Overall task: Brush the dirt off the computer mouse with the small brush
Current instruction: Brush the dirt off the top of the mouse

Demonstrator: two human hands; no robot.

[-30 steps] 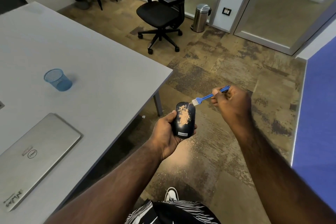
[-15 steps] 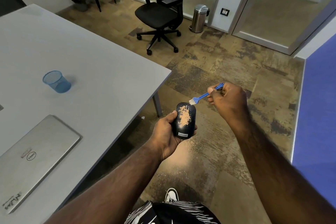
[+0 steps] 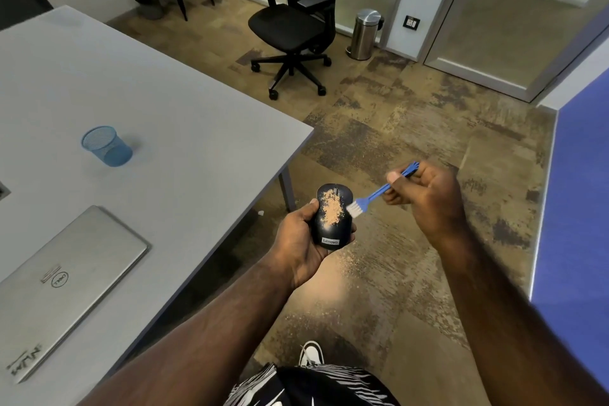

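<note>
A black computer mouse [image 3: 329,231] with a patch of tan dirt on its top sits in my left hand [image 3: 298,247], whose fingers and thumb curl round its sides. My right hand [image 3: 425,198] pinches the handle of a small blue brush [image 3: 375,193]. The brush's white bristles touch the right edge of the mouse, beside the dirt patch. Both hands are held off the table's right edge, above the floor.
A grey table [image 3: 184,128] fills the left, with a blue mesh cup [image 3: 107,146] and a closed silver laptop [image 3: 62,283] on it. Tan dust lies on the carpet [image 3: 349,269] below the mouse. A black office chair [image 3: 293,23] and steel bin [image 3: 365,33] stand further back.
My right hand has brought the brush down from just above the mouse's front end to its right side, where the bristles now touch it. The mouse stays held in my left hand.
</note>
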